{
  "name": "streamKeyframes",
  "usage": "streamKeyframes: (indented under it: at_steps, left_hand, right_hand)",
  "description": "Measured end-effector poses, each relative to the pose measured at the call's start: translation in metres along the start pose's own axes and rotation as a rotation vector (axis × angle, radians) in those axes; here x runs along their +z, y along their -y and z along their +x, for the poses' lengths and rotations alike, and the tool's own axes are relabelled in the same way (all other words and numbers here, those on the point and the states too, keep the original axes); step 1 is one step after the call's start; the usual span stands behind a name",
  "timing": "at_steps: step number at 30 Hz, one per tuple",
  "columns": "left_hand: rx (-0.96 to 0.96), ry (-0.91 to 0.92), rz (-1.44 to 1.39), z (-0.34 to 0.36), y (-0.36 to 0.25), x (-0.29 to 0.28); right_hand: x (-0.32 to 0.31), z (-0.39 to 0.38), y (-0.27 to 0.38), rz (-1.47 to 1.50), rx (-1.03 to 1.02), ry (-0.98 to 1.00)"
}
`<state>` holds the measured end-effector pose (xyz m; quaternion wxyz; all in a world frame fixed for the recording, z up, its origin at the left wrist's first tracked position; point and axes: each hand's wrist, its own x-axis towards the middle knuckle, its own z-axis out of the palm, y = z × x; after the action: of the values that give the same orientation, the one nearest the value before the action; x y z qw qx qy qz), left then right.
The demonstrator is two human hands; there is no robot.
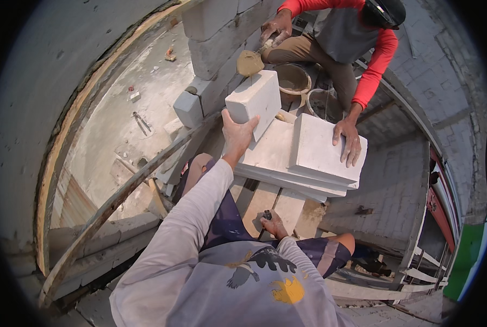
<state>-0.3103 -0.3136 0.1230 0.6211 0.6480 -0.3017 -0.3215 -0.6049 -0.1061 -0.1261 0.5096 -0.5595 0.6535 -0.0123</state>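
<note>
My left hand [238, 133] is closed on the near lower end of a pale lightweight concrete block [256, 102], which stands tilted. Thumb and fingers press on its sides. Low between my knees, my right hand [275, 224] grips a tool with a black handle [267, 215]; its working end is hidden, so its kind does not show. Across from me, a co-worker's hand [277, 30] holds a trowel [250, 63] heaped with wet mortar just above my block's top. That person's other hand [347, 140] lies spread on another white block [325, 150].
More blocks lie stacked beneath, on wooden planks [287, 210]. Two mortar buckets [293, 79] stand by the co-worker's legs. At left rises a partly built block wall [213, 57]; a slanting rusty bar [129, 177] crosses beside me. Pincers [141, 123] lie on the floor below.
</note>
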Motion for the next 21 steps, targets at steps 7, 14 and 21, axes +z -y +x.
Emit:
streamKeyframes:
  at_steps: [7, 14, 21]
  left_hand:
    - [0.015, -0.037, 0.06, 0.009, -0.002, 0.011]
    - [0.038, -0.002, 0.023, -0.001, -0.003, -0.008]
    - [0.119, 0.013, -0.137, -0.011, 0.01, -0.013]
  right_hand:
    - [-0.005, -0.007, -0.001, -0.06, -0.025, -0.01]
    - [-0.014, -0.022, 0.023, -0.064, 0.008, 0.001]
    - [-0.016, -0.022, 0.025, -0.147, -0.008, -0.015]
